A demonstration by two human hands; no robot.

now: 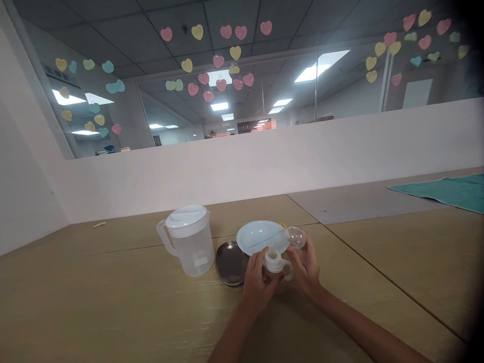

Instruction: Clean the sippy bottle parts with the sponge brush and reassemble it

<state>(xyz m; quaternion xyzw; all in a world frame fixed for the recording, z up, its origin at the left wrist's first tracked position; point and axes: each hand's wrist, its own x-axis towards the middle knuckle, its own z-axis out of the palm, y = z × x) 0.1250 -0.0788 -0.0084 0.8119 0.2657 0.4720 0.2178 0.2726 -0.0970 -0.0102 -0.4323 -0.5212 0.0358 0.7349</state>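
Note:
My left hand (257, 283) is wrapped round a small bottle (273, 262) with a white screw collar, a clear spout on top and a loop handle at its right side. The bottle's body is mostly hidden by the fingers. To the right and slightly higher, my right hand (307, 263) grips a clear domed cap (296, 237) between thumb and fingers, apart from the bottle's top. Just behind both hands sits a pale oval bowl (245, 233), with a thin straight line across it that I cannot make out. A shallow metal dish (230, 264) stands left of my left hand.
Left of the metal dish stands a translucent pitcher (192, 249) with a white lid. Something small and yellow (283, 225) shows behind the bowl. A teal cloth (446, 190) lies at the far right. A white wall (242, 169) under a window bounds the table's back.

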